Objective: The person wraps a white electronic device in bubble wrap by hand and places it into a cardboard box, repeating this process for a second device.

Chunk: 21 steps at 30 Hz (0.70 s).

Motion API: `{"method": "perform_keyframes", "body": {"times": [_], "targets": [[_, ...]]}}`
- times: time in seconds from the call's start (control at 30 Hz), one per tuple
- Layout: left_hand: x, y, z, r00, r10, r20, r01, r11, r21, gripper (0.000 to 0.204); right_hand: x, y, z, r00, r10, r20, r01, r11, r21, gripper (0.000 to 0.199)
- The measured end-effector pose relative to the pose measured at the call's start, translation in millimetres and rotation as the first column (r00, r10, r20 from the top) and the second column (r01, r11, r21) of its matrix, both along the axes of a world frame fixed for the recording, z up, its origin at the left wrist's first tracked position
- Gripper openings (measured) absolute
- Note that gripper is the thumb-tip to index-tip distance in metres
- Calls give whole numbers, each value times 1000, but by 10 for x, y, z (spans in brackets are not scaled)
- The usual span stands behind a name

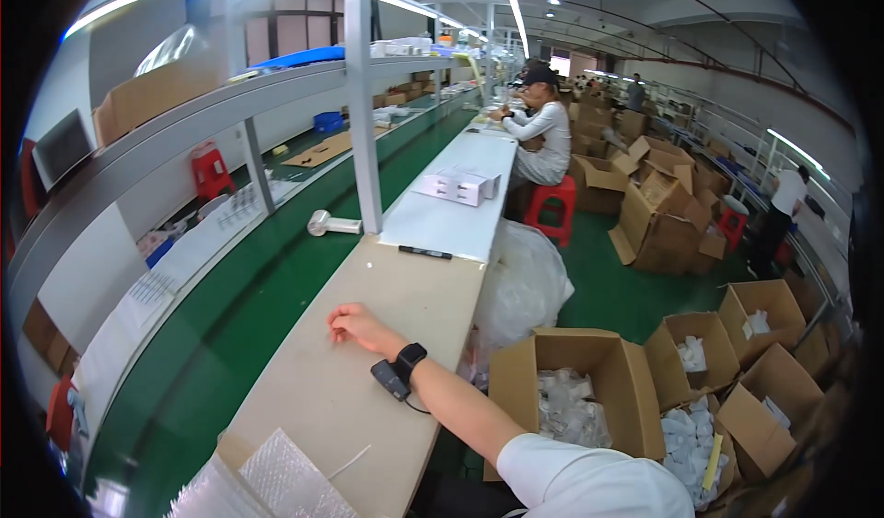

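My right hand (361, 326) reaches over the tan bench top (368, 407) from the lower right, its fingers loosely bent, with some space between them. Nothing shows in its grasp. A black band with a small dark device (396, 377) is strapped to that wrist. Beyond the hand, a black marker pen (424, 253) lies across the bench near the seam with the white surface. Bubble wrap bags (285, 477) rest at the near end of the bench. My left hand is outside the picture.
Several open cardboard boxes (645, 398) holding plastic-wrapped pieces stand right of the bench. A large clear plastic bag (525, 283) sits beside it. White boxes (459, 186) lie farther along. A green conveyor belt (221, 352) runs left, past a metal post (359, 104). A co-worker (543, 127) sits ahead.
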<state>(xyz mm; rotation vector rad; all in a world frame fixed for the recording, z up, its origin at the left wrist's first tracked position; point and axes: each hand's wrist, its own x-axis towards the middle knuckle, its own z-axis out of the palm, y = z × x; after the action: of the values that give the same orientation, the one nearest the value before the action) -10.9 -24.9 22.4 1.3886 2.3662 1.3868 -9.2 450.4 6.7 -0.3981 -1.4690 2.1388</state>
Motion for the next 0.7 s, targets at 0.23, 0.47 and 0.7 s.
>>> {"method": "perform_keyframes", "body": {"times": [0.23, 0.47, 0.7], "targets": [[169, 143, 360, 906, -44, -420, 39, 999, -20, 38, 58, 20, -47, 999, 46, 27, -46, 999, -5, 9], [99, 164, 332, 956, -60, -287, 40, 996, -77, 38, 64, 56, 38, 998, 15, 54, -16, 1000, 18, 9], [28, 80, 344, 962, -44, -269, 37, 999, -34, 30, -28, -40, -12, 999, 29, 32, -30, 999, 23, 8]]}}
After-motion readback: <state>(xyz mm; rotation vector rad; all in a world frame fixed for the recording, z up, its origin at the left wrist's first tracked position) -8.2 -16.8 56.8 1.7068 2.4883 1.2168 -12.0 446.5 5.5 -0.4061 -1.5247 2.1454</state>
